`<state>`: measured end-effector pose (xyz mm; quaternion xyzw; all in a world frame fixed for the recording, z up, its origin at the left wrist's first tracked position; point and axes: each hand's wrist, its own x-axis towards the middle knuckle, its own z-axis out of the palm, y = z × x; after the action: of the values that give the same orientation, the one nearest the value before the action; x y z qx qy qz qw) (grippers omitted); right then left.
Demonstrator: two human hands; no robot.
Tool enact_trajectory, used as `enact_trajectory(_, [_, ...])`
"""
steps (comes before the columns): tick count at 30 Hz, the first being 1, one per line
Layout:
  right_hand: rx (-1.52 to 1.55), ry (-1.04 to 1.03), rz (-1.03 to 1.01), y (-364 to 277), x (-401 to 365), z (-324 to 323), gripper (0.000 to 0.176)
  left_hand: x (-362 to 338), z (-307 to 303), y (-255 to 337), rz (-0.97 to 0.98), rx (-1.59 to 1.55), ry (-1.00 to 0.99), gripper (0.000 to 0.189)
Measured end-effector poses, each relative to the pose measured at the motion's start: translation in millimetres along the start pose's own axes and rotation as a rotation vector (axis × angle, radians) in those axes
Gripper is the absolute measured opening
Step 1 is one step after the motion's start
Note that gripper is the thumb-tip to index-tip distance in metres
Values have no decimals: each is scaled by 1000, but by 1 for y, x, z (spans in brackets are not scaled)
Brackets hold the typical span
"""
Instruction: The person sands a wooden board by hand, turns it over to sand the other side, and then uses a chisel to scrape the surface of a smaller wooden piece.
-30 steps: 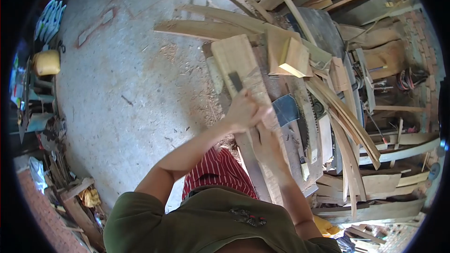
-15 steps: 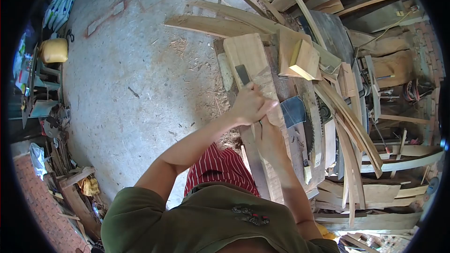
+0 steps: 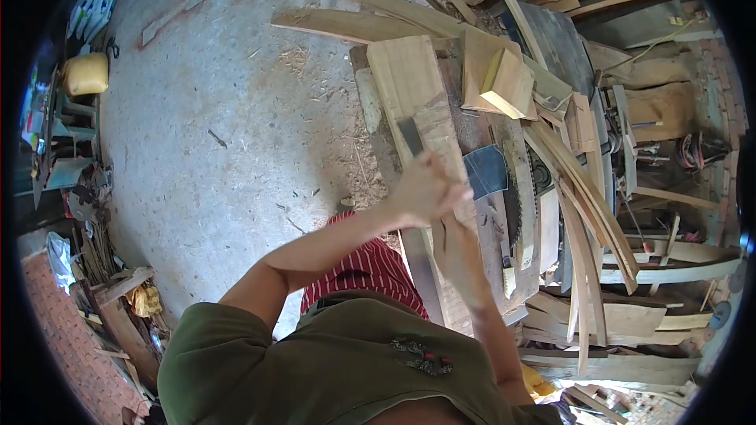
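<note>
A long pale wooden plank [image 3: 403, 71] lies on the workbench in front of me, running from the far end back toward my body. On it rests a dark, narrow hand plane [image 3: 410, 136], its front end showing beyond my fingers. My left hand [image 3: 429, 190] is closed around the plane, slightly blurred by motion. Just behind it, my right hand [image 3: 458, 245] is closed at the rear of the same tool, close to the left. The fingers and wrists cover most of the plane's body.
A dark blue cloth patch [image 3: 487, 171] lies right of the plank, near a toothed saw blade [image 3: 516, 224]. Wooden blocks [image 3: 508, 83] and long curved strips [image 3: 583, 189] crowd the right. Shavings [image 3: 362, 165] litter the concrete floor [image 3: 220, 110] on the left.
Both hands have drawn the plane back along the plank toward my body. The whole view has shifted slightly, so the plank's far end sits higher.
</note>
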<state>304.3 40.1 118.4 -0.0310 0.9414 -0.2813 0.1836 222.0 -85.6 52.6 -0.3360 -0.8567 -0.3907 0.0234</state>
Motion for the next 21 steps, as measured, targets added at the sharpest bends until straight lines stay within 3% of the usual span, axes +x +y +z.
enact_trajectory(4, [3,2,41,-6,-5,-9,25,2,3,6,-4,-163,50,66])
enact_trajectory(8, [17,132,-53,-16,71,0,28,44,-19,-63,41,69,64,75])
enact_trajectory(11, [25,144,-50,-11,65,5,28,47,-27,-57,-35,72,-59,76])
enact_trajectory(14, [61,11,61,7,8,4,26,11,14,-12,48,51,-39,75])
enact_trajectory(17, [58,14,58,26,-65,5,25,-25,36,52,-6,-53,-101,74])
enact_trajectory(21, [77,13,114,24,-73,2,23,-27,44,58,44,-113,17,72])
